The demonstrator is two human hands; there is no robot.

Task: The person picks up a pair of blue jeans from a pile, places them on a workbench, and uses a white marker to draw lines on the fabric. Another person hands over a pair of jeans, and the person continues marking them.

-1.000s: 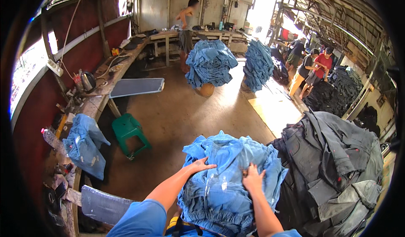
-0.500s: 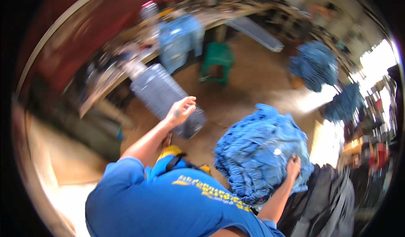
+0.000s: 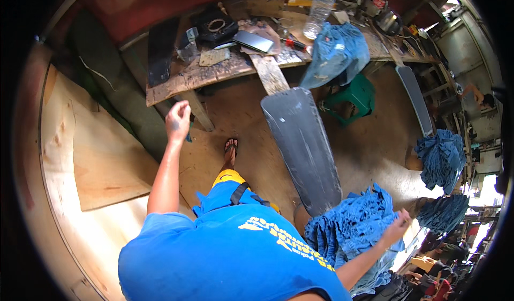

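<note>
My left hand (image 3: pixel 178 121) is held out over the floor, left of the long dark padded board (image 3: pixel 305 145). Its fingers are curled in and nothing shows in them; a dark smudge marks its back. Above the right side of a big heap of blue denim garments (image 3: pixel 348 226) is my right hand (image 3: pixel 396 227), its fingers apart and nothing seen in them. The padded board juts from the wooden workbench (image 3: pixel 187 83), its near end beside the heap.
A plastic bottle (image 3: pixel 319 13), a phone (image 3: pixel 254 40) and a denim piece (image 3: pixel 342 49) lie or stand on the workbench. Under its edge is a green stool (image 3: pixel 350 100). Further right are a second board (image 3: pixel 415 98) and more denim piles (image 3: pixel 441 159). Plywood (image 3: pixel 110 156) lies left.
My view has swung left, so the bench and board sit further right. My left hand is away from the board, its fingers more curled. My right hand has come off the denim heap's surface.
</note>
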